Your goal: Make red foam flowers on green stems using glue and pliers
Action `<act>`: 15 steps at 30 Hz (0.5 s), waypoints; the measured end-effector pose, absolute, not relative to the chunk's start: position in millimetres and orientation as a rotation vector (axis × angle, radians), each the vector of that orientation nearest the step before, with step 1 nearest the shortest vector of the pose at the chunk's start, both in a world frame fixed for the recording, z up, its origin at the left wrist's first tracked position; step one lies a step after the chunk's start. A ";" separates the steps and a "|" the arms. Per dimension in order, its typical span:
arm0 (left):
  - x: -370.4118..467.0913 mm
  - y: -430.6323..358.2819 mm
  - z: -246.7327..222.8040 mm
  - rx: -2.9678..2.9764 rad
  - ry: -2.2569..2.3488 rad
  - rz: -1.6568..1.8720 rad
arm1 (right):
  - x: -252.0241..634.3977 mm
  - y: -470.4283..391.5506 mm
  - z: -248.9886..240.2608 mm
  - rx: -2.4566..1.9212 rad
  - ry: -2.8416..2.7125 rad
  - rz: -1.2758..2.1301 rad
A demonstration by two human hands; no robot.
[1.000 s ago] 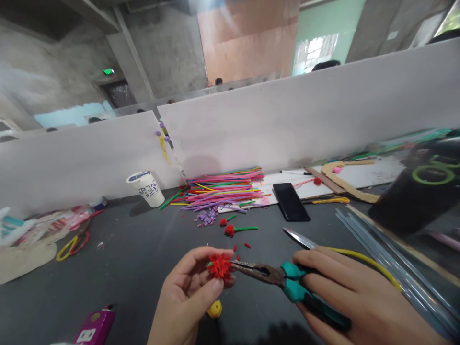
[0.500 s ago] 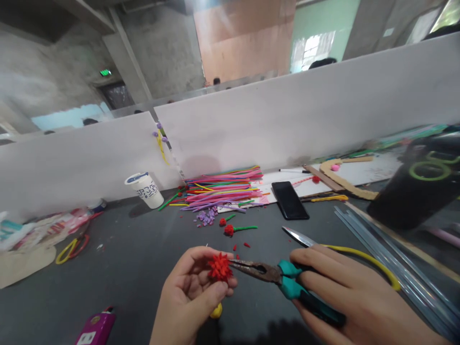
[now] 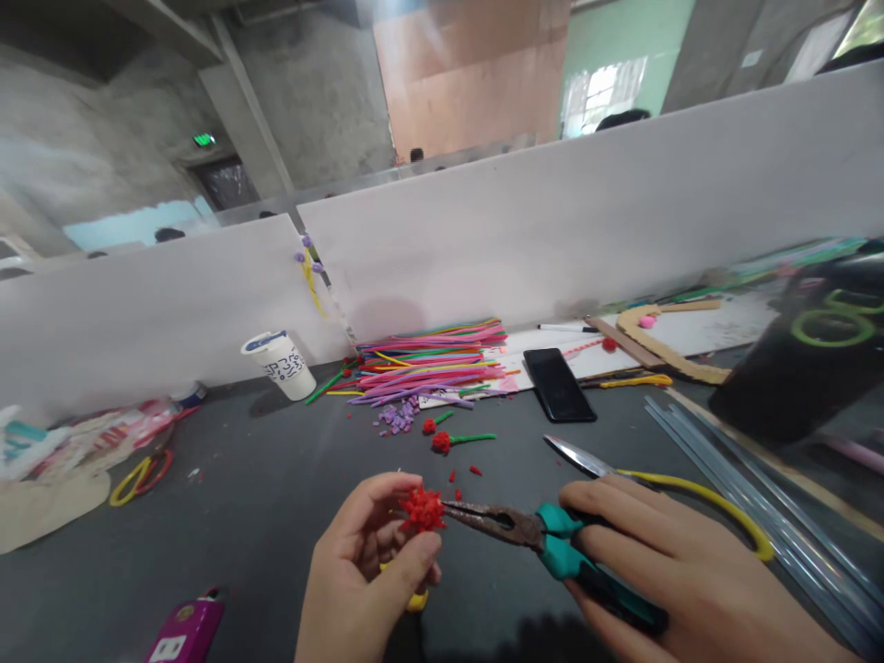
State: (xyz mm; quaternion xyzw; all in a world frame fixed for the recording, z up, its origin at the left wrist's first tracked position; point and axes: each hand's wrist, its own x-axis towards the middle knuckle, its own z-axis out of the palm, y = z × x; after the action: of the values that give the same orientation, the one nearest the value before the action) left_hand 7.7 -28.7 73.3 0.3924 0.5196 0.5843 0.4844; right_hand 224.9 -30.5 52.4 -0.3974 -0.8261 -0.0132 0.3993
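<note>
Between the thumb and fingers of my left hand [image 3: 369,571] is a spiky red flower head [image 3: 423,509]. My right hand [image 3: 663,552] is wrapped round the teal and black handles of long-nose pliers [image 3: 511,527]. The rusty tips of the pliers meet the right side of the red flower head; whether they grip a petal is too small to tell. Small red pieces [image 3: 475,471] lie just beyond. Two red flowers on green stems, one of them a longer flower [image 3: 442,443], rest further back. Something yellow [image 3: 417,600] shows under my left hand.
Yellow-handled scissors [image 3: 580,455] lie partly under my right hand. Behind are a phone [image 3: 558,385], a bundle of coloured sticks [image 3: 428,364], purple bits [image 3: 397,416] and a white cup [image 3: 282,366]. Clear rods [image 3: 752,497] and a black container [image 3: 780,359] stand right; a purple lighter [image 3: 185,628] lies left.
My left hand has turned the red flower head slightly and its fingers have shifted beneath it. The pliers stay at its right side, almost unmoved.
</note>
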 end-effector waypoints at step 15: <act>4.2 -25.1 74.0 0.797 1.083 1.351 | 226.3 -32.3 52.0 -0.972 -2.108 -0.154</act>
State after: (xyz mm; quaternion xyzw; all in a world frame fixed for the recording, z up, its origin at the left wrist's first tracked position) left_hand 4.2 -25.1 74.0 0.3408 0.4631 0.5779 0.5792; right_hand 226.3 -32.3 52.0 -0.3836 -0.8318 -0.0609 0.3965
